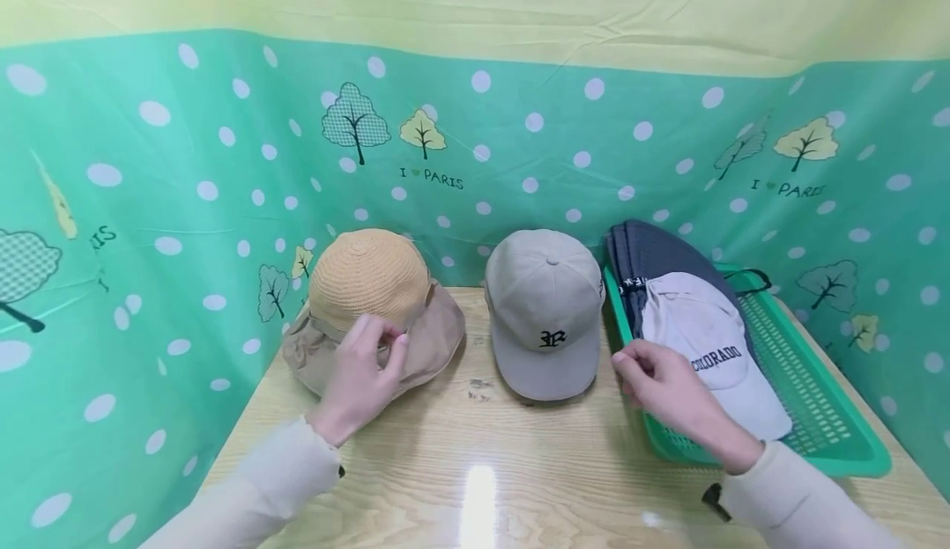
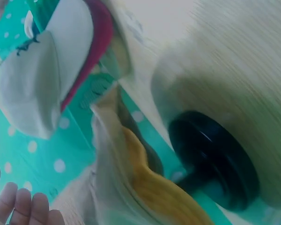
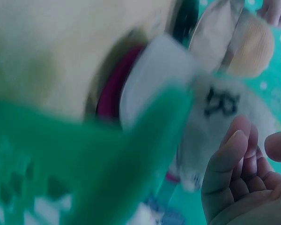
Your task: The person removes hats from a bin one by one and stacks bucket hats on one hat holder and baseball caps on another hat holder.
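My left hand point(image 1: 361, 377) hovers in front of a tan straw-crowned hat point(image 1: 364, 273) with a wide beige cloth brim, fingers loosely bent around nothing. In the left wrist view, that hat sits over a black stand point(image 2: 213, 161) with a round base. A grey baseball cap point(image 1: 545, 289) with a black emblem stands in the middle, visor forward; its underside looks dark pink in the wrist views. My right hand point(image 1: 675, 396) is by the left rim of a green basket point(image 1: 853, 429), its fingers loosely curled and holding nothing. Inside lies a pale cap point(image 1: 686, 326) lettered COLORADO.
Dark navy hats point(image 1: 664, 248) lean in the basket behind the pale cap. Green polka-dot cloth point(image 1: 519, 153) hangs behind and at both sides of the wooden table point(image 1: 534, 475). The basket occupies the table's right side.
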`<state>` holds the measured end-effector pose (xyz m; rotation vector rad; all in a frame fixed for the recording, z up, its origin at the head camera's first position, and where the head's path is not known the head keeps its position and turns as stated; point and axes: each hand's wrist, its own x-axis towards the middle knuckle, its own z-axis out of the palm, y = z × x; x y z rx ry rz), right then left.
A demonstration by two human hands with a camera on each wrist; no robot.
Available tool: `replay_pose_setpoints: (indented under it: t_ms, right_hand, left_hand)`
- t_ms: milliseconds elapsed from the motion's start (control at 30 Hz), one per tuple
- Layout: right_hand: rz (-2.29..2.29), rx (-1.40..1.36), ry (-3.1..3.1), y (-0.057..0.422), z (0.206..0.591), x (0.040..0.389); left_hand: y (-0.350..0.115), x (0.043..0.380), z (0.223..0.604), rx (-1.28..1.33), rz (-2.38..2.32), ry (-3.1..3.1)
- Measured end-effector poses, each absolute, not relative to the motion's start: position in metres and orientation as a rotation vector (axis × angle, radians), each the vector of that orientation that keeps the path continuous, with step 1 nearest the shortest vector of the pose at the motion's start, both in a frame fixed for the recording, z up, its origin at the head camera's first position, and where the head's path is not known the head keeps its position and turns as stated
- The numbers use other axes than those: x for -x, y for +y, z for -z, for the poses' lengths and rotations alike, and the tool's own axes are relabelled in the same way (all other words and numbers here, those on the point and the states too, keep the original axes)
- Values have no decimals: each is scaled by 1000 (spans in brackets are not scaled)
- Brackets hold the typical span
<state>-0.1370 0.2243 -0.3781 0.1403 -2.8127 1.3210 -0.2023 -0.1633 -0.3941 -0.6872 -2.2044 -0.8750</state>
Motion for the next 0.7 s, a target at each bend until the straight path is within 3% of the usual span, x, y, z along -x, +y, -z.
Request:
replay_pose_setpoints:
  t_ms: [700]
  right_hand:
    - [-890,38,-2866,323,358,175]
  left_hand:
    - [-58,181,391,952,1030,-2338]
